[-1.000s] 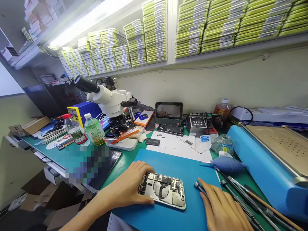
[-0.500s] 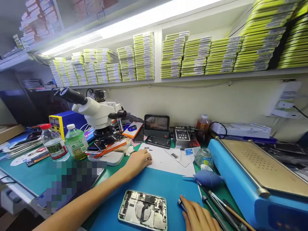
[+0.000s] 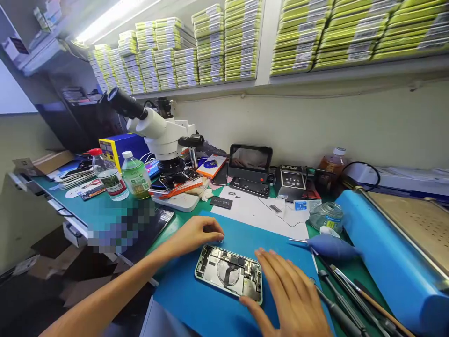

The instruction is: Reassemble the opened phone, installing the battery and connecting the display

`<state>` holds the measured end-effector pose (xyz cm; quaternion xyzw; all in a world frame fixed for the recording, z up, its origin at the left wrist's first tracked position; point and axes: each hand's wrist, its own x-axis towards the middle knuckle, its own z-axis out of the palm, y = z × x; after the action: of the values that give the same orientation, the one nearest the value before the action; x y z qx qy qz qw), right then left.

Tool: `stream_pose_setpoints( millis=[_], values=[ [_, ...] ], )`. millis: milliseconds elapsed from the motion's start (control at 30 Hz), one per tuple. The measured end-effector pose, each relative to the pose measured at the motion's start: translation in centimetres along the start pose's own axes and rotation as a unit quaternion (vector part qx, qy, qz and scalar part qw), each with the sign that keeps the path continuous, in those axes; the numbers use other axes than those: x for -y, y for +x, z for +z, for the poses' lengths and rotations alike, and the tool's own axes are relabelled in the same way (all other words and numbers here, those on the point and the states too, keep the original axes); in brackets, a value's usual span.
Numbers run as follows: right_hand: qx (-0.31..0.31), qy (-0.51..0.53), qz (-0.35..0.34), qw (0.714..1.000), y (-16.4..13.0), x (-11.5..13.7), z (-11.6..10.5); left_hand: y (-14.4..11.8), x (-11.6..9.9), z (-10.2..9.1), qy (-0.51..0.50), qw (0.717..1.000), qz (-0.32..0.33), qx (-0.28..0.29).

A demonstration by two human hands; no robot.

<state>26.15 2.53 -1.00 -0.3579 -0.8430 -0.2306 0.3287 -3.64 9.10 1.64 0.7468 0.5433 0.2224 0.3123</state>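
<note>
An opened phone (image 3: 228,276), its circuit boards and a round coil showing, lies flat on the blue mat (image 3: 182,299). At its upper left edge is my left hand (image 3: 196,233), thumb and fingers pinched together; a tiny pale bit shows at the fingertips, too small to name. My right hand (image 3: 291,295) is spread around the phone's right end, thumb at the lower corner and fingertips at the upper one. Beyond the left hand, a flat black piece with white print (image 3: 221,202) rests on the white paper (image 3: 245,206), among small parts.
Several slim tools (image 3: 342,290) and a blue air blower (image 3: 329,245) lie at the right, beside a blue machine (image 3: 382,262). A glass jar (image 3: 326,216) stands behind the blower. To the left are a microscope (image 3: 159,131), bottles (image 3: 136,177) and a dark phone-like slab (image 3: 159,222).
My left hand has come back from the paper to the phone's edge, uncovering the black piece. My right hand has left a tool and moved to the phone. The view has turned left.
</note>
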Motion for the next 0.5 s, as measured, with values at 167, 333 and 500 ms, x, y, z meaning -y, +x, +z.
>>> stream_pose_setpoints(
  millis=[167,333,500],
  values=[
    [0.014,-0.025,-0.041,0.999,2.4,1.2,1.2,-0.3,-0.5,0.3,0.010,1.000,-0.002,-0.002],
    [0.035,-0.027,-0.046,0.998,2.5,1.2,1.6,-0.3,-0.8,-0.1,0.010,1.000,0.004,0.006],
    [0.061,-0.016,-0.047,0.997,1.5,0.9,2.2,-0.8,-0.4,-0.2,-0.028,1.000,0.007,-0.003]
  ],
)
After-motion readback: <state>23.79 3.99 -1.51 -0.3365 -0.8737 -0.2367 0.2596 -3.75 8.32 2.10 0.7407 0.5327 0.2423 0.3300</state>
